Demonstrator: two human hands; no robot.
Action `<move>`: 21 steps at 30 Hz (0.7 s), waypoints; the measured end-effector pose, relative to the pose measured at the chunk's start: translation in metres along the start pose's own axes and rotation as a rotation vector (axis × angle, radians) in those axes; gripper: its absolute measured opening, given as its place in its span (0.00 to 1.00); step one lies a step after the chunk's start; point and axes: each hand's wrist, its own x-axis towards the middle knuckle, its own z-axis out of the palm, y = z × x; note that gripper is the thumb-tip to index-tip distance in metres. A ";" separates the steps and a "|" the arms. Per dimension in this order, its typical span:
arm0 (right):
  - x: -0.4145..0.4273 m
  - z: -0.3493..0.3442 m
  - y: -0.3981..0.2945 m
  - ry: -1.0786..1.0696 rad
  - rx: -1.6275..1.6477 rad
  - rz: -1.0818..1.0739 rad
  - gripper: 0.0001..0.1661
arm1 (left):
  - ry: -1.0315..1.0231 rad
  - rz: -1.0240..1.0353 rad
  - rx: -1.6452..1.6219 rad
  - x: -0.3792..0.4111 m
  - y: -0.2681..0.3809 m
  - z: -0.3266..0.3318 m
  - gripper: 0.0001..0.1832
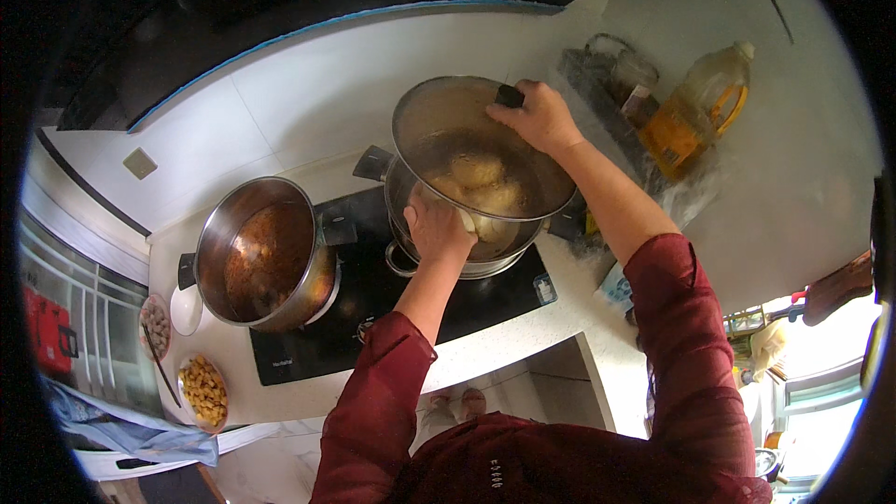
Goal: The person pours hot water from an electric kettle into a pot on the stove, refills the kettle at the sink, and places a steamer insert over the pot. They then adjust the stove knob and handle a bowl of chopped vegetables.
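Observation:
My right hand (542,115) holds a clear glass pot lid (448,105) by its black knob (509,96), tilted above the steamer pot (490,267) on the right of the hob. Under the lid's lower rim, my left hand (441,227) reaches into this pot. A pale lump of food (467,220), perhaps a bun, shows between its thumb and fingers; the fingertips are hidden. Through the steamy glass I see several rounded, yellowish buns (483,178). The pot has a black side handle (373,162) and a metal loop handle (399,262) below.
A deep steel pot (255,252) with brown liquid stands left on the black hob (336,350). Beside it are a white bowl (186,309), a plate of golden cubes (204,392), a dish of pale pieces (155,325) and chopsticks (162,367). An oil bottle (693,115) stands right.

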 end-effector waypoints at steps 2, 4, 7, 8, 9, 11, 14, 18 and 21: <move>-0.001 0.002 0.002 0.007 -0.011 -0.006 0.27 | -0.070 -0.031 -0.074 0.002 0.002 -0.001 0.39; -0.001 0.006 0.001 0.025 -0.018 -0.034 0.27 | -0.002 -0.017 -0.080 0.004 -0.003 0.006 0.38; -0.003 0.005 0.002 0.038 -0.011 -0.062 0.28 | -0.041 -0.006 -0.030 -0.003 -0.001 -0.016 0.34; -0.004 0.004 0.003 0.040 -0.006 -0.069 0.28 | -0.076 -0.003 -0.004 -0.007 0.000 -0.026 0.32; -0.004 0.004 0.003 0.032 -0.004 -0.057 0.27 | -0.046 -0.024 -0.023 -0.010 -0.004 -0.028 0.31; -0.002 0.004 0.006 0.016 -0.003 -0.026 0.26 | 0.010 -0.061 -0.066 -0.014 -0.011 -0.031 0.28; -0.003 -0.004 0.002 -0.004 -0.003 0.038 0.25 | -0.023 0.001 -0.069 0.006 -0.021 -0.030 0.28; -0.004 -0.016 0.003 0.005 0.080 0.017 0.24 | 0.041 0.074 -0.142 0.049 -0.023 -0.003 0.31; -0.005 -0.025 -0.002 -0.030 0.153 0.010 0.23 | -0.008 0.213 -0.210 0.089 -0.039 0.035 0.37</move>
